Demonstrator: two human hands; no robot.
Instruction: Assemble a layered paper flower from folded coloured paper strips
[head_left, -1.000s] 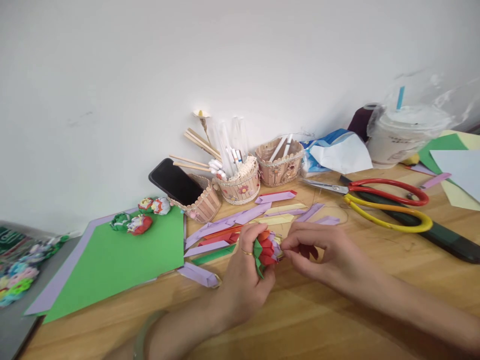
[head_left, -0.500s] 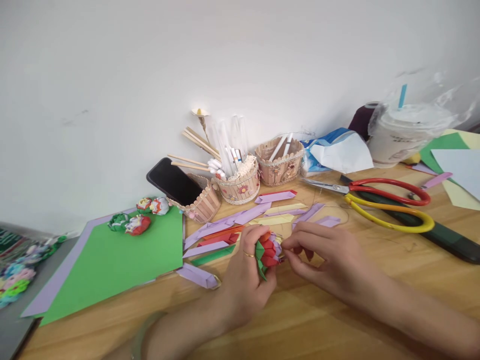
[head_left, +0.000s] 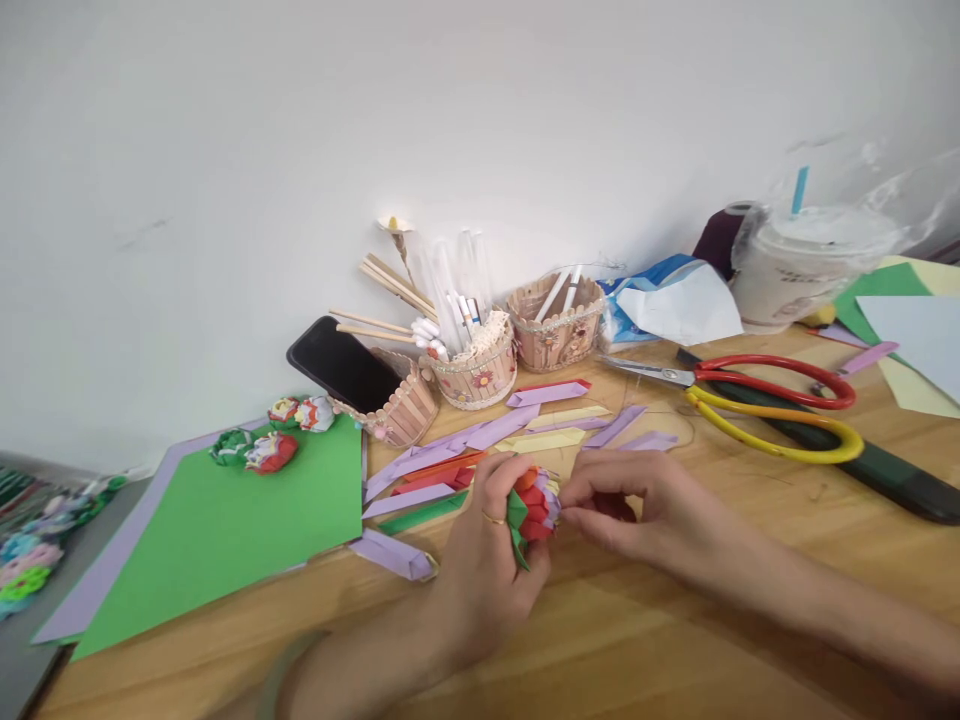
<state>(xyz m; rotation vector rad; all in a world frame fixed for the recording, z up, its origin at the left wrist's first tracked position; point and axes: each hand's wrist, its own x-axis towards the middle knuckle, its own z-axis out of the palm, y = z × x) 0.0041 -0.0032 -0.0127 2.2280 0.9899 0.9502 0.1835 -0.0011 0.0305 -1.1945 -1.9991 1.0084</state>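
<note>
My left hand (head_left: 495, 545) is closed around a folded paper flower (head_left: 535, 503) made of green, red, orange and lilac pieces. Its green side lies against my fingers, and part of it is hidden by them. At the flower's right edge, my right hand (head_left: 637, 500) is closed in a pinch, thumb and forefinger together on the lilac petals. Whether a thin thread is also between those fingertips is too small to see. Just beyond my hands lie several folded paper strips (head_left: 420, 455), lilac, red, yellow and green. A folded lilac piece (head_left: 394, 555) rests left of my left wrist.
Green paper sheets (head_left: 247, 540) with small paper flowers (head_left: 271, 453) cover the left. Along the wall stand a phone (head_left: 345, 365), stick baskets (head_left: 480, 375), a tissue pack (head_left: 630, 300) and a lidded cup (head_left: 810, 265). Scissors (head_left: 772, 425) lie across a dark flat bar (head_left: 900, 480) at right.
My right hand has closed its thumb and forefinger into a tighter pinch at the flower's edge. My left hand keeps its hold. The whole view has shifted slightly.
</note>
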